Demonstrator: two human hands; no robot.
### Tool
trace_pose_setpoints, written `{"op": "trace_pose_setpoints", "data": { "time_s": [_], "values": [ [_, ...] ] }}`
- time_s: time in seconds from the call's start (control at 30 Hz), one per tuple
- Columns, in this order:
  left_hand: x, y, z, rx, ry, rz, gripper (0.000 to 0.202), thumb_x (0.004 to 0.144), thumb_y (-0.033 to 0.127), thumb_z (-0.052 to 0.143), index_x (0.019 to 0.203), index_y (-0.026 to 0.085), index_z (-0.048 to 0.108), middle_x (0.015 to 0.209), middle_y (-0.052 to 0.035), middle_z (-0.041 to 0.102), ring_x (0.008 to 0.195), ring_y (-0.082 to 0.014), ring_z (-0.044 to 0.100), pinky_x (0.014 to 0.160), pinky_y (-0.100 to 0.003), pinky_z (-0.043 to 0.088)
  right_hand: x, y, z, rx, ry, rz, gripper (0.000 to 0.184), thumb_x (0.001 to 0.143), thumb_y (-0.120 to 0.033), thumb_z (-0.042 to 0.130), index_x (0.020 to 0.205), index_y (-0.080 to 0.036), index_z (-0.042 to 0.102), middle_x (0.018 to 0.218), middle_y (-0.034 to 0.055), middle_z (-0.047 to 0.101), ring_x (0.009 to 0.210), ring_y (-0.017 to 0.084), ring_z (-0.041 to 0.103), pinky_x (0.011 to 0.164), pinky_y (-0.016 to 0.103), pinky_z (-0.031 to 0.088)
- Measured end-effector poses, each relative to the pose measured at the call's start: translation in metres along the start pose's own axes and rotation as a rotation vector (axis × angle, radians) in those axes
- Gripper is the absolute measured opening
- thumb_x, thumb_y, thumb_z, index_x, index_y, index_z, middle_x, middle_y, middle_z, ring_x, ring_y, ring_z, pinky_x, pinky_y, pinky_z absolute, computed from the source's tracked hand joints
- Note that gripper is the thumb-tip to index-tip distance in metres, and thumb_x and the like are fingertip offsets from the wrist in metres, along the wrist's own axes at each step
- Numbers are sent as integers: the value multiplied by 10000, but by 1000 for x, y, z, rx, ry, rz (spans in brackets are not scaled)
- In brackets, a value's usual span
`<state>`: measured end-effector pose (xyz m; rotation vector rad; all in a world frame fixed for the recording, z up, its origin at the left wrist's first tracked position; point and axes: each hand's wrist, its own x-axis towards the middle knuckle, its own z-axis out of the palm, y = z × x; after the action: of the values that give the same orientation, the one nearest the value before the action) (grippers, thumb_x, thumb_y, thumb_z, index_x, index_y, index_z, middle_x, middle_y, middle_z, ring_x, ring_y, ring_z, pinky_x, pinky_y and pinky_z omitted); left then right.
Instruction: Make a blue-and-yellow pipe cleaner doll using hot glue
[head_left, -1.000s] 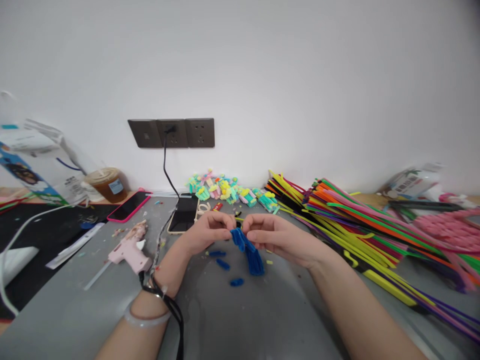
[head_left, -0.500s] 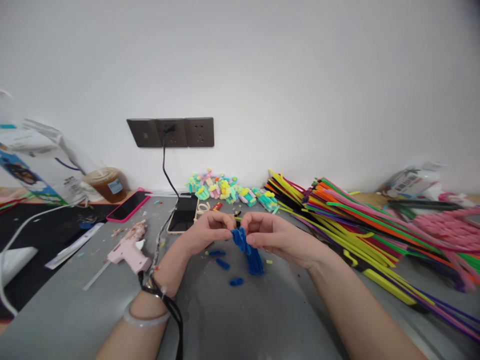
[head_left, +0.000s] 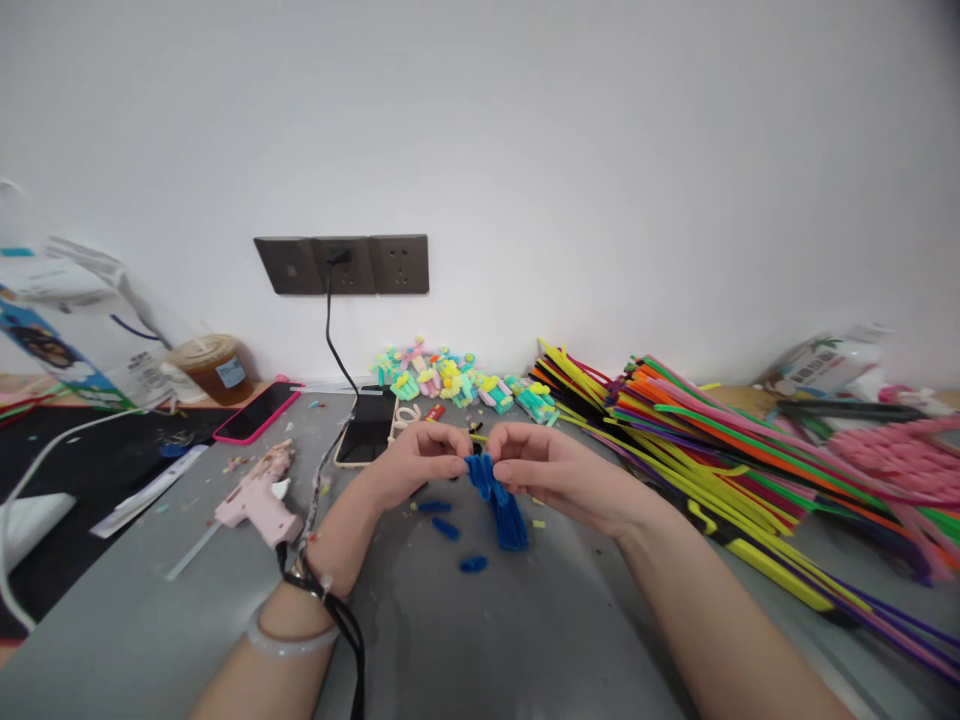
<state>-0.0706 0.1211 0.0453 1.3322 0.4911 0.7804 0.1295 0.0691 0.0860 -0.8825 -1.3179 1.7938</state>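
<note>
Between my two hands is a folded blue pipe cleaner (head_left: pixel 486 479), bent into several short loops. My left hand (head_left: pixel 420 462) pinches its left end between thumb and forefinger. On its other side, my right hand (head_left: pixel 551 470) grips it with thumb and fingertips. Just below, a bundle of blue pipe-cleaner lengths (head_left: pixel 510 525) lies on the grey table; its upper end is partly covered by the folded piece. Small blue pieces, one of them a short rolled bit (head_left: pixel 472 564), rest to the left of the bundle.
A pink glue gun (head_left: pixel 259 505) with a black cord lies left of my left forearm. Phones, one in a pink case (head_left: pixel 257 412), lie behind it. Small pastel figures (head_left: pixel 450 380) line the wall. Colourful pipe cleaners (head_left: pixel 705 440) and a yellow cutter (head_left: pixel 780 572) lie right.
My right hand has shifted slightly right, and the folds of the blue pipe cleaner have opened out a little between my fingers. My left hand stays nearly where it was.
</note>
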Motion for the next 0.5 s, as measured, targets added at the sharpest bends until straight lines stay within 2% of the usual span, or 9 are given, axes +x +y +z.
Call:
{"op": "trace_pose_setpoints", "data": {
  "time_s": [0.5],
  "values": [
    [2,-2,1,-7,135,-55,327,614,398,862,714,141,688,602,32,559,563,-91,460,575,-230,332,5,5,-6,-32,131,-30,345,665,-435,846,775,-184,636,688,-35,523,617,104,414,601,258,314]
  ]
}}
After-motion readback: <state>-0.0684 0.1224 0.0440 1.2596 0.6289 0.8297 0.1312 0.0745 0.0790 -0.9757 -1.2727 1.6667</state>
